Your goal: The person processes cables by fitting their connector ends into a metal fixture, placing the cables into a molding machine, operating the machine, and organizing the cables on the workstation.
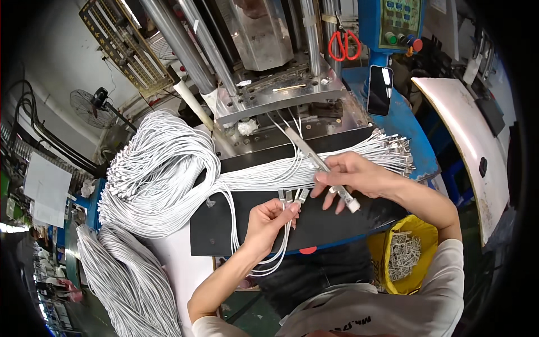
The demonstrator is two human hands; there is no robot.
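Observation:
My left hand (265, 224) pinches several white cables (284, 238) just below their flat metal plug ends (289, 195). The plugs point up and away from me, and the cables loop down beneath the hand. Beside it, my right hand (349, 178) is closed on a long narrow metal bar (307, 150) with a pale piece at its near end. The bar slants up to the left across a thick bundle of white cables (264, 178), whose plug ends fan out at the right. Whether the bar carries any cable is unclear.
Ahead stands a press with a steel plate (281, 98) and metal columns. A coiled cable heap (160, 168) lies left, above a hanging cable bundle (126, 281). Red-handled scissors (345, 46), a phone (380, 90) and a control box are at right; a yellow bin (429, 238) holds small white scraps.

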